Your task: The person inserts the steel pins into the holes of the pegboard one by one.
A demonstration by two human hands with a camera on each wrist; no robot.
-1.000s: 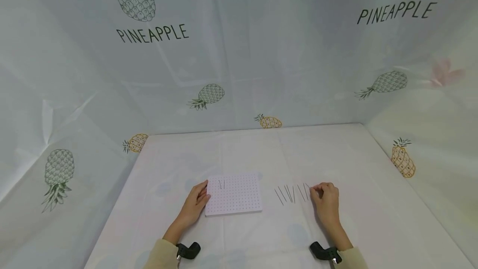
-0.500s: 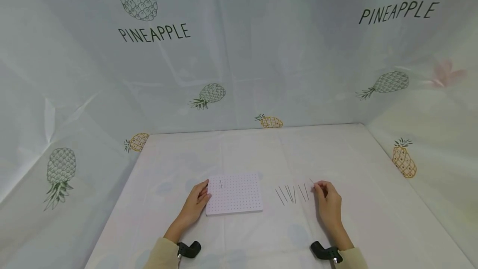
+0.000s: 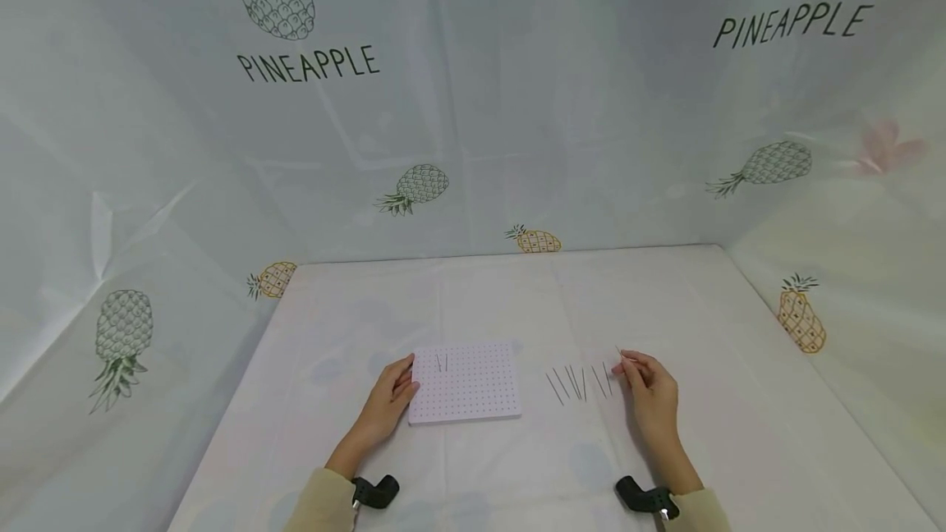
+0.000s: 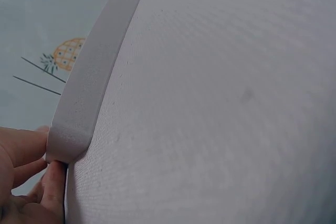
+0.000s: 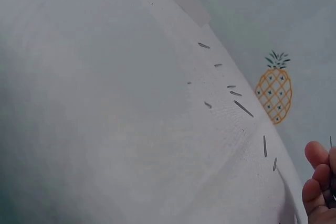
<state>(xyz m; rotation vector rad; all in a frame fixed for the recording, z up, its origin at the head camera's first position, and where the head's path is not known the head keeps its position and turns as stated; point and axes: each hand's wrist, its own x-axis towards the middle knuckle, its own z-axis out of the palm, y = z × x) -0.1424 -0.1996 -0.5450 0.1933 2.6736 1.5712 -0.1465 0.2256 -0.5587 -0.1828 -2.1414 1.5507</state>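
Note:
A white pegboard (image 3: 473,397) with rows of small holes lies on the table, two thin dark sticks (image 3: 447,362) standing in its far left part. My left hand (image 3: 386,407) grips the board's left edge; the left wrist view has its fingers (image 4: 54,190) at the corner of the board. Off to the right, my right hand (image 3: 654,399) pinches a thin stick (image 3: 619,350) between thumb and fingertips, its end pointing up. Just left of that hand, several loose sticks (image 3: 575,382) lie in a rough row.
A white cloth (image 3: 510,483) covers the table. Pale sheeting (image 3: 473,105) printed with pineapples rises behind and on both sides. Black wrist cameras (image 3: 375,492) sit on both forearms.
My right hand has picked up the stick at the right end of the row and moved slightly right, turning the stick more upright. The left hand still holds the board.

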